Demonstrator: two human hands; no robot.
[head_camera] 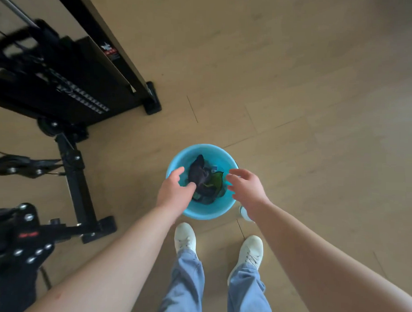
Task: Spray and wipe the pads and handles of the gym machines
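In the blue bucket (205,213) on the floor (296,89), a crumpled dark cloth (200,176) points away from the person beside a green cloth (217,179), with the left grip (173,192) and right grip (248,187) hovering wide above it and the gym machine (74,86) to the left.

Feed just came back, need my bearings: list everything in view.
bucket: 1, light blue, floor centre
dark cloth: 1, near black, in bucket
green cloth: 1, green, in bucket
pale object: 1, whitish, floor right of bucket, part hidden
machine: at least 1, black, left
floor: 1, tan, throughout
shoes: 2, white, bottom centre
trousers: 1, light blue, bottom centre
left hand: 1, bare, over bucket, by dark cloth
right hand: 1, bare, over bucket's right rim, fingers spread
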